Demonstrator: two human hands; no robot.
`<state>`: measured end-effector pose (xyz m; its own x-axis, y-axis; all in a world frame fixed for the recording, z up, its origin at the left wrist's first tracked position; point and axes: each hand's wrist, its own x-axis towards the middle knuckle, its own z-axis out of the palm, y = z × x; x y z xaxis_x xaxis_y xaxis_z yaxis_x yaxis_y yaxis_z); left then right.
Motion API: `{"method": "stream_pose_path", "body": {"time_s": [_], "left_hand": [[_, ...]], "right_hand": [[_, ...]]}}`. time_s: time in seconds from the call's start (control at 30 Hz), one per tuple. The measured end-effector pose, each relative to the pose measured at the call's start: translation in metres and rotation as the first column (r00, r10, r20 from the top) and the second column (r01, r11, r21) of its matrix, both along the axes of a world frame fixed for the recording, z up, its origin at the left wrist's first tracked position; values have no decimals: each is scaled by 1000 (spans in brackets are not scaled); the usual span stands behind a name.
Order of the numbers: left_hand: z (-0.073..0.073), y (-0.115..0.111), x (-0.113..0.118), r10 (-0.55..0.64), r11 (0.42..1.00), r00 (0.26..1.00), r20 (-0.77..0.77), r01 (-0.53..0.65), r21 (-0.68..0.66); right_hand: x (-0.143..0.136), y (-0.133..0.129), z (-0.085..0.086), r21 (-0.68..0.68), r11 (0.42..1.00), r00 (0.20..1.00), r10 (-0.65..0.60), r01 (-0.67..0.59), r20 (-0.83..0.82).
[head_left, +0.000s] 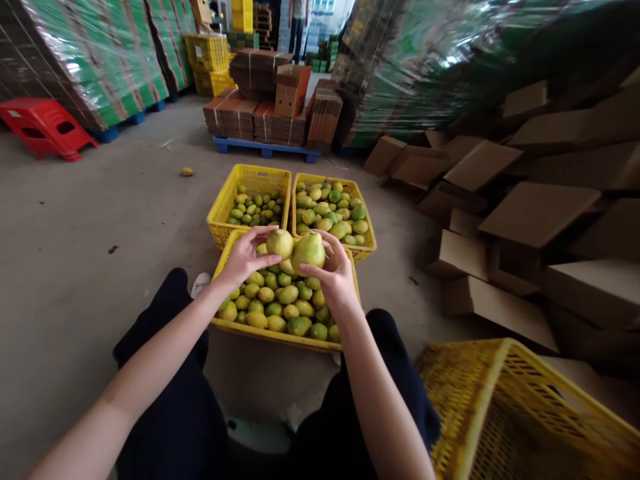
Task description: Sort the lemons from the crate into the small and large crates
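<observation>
My left hand [246,255] grips a round yellow-green fruit [279,245] between thumb and fingers. Beside it, my right hand [335,267] is closed on a slightly larger, greener fruit [309,252]. Both fruits are held up side by side over the near yellow crate [280,337], which is full of yellow and green fruits. Just beyond stand two more yellow crates: the left one [219,212] is partly filled with smaller fruits, and the right one [369,248] holds many larger ones.
A large yellow crate [500,373] stands at the lower right, near a heap of open cardboard boxes [540,213]. Flattened cartons lie on a blue pallet [265,151] ahead. A red stool [45,127] and a loose fruit [187,172] are at left. A person [299,23] stands far back.
</observation>
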<state>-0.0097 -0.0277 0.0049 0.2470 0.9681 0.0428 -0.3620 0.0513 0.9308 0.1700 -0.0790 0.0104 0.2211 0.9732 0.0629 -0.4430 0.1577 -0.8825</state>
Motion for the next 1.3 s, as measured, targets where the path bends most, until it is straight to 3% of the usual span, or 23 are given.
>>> {"method": "stream_pose_path", "body": {"time_s": [0.13, 0.23, 0.47, 0.6, 0.8, 0.9, 1.0, 1.03, 1.07, 1.13, 1.17, 1.2, 1.27, 1.3], "left_hand": [[0, 4, -2, -141, 972, 984, 114, 159, -173], [-4, 4, 3, -181, 927, 966, 187, 231, -297], [-13, 0, 22, -165, 899, 965, 202, 232, -372], [-10, 2, 26, -143, 871, 961, 236, 236, -431], [-5, 9, 24, -44, 841, 948, 315, 205, -501], [-5, 12, 25, -47, 860, 965, 260, 171, -480], [-8, 2, 30, -246, 895, 967, 63, 251, -370], [-11, -7, 32, -364, 877, 931, -22, 335, -344], [-16, -17, 33, -508, 823, 855, -104, 446, -351], [-32, -44, 32, -770, 617, 605, -203, 626, -477], [-42, -58, 30, -865, 484, 457, -208, 652, -583], [-53, -71, 27, -892, 426, 407, -196, 616, -662], [-71, -89, 20, -807, 517, 549, -218, 477, -711], [-76, -90, 16, -791, 532, 568, -227, 454, -715]], "right_hand": [[0, 1, 3, -109, 993, 987, 19, -37, -160], [-5, 3, 1, -183, 983, 978, -18, -20, -207], [-8, 8, -5, -285, 954, 957, 1, -87, -291], [2, 9, 2, -394, 908, 885, -64, -139, -461], [11, 10, 6, -378, 897, 790, -56, -228, -610], [14, 10, 7, -375, 906, 768, -95, -198, -634], [27, 11, 8, -391, 912, 715, -191, -125, -672], [33, 10, 9, -393, 915, 694, -222, -96, -685], [40, 10, 9, -391, 918, 674, -248, -66, -696], [53, 8, 9, -380, 925, 641, -294, 4, -709], [58, 7, 9, -371, 928, 626, -308, 33, -716], [63, 6, 9, -357, 933, 614, -312, 53, -725], [67, 3, 9, -326, 943, 605, -294, 59, -740], [67, 3, 8, -314, 948, 609, -277, 47, -744]]}}
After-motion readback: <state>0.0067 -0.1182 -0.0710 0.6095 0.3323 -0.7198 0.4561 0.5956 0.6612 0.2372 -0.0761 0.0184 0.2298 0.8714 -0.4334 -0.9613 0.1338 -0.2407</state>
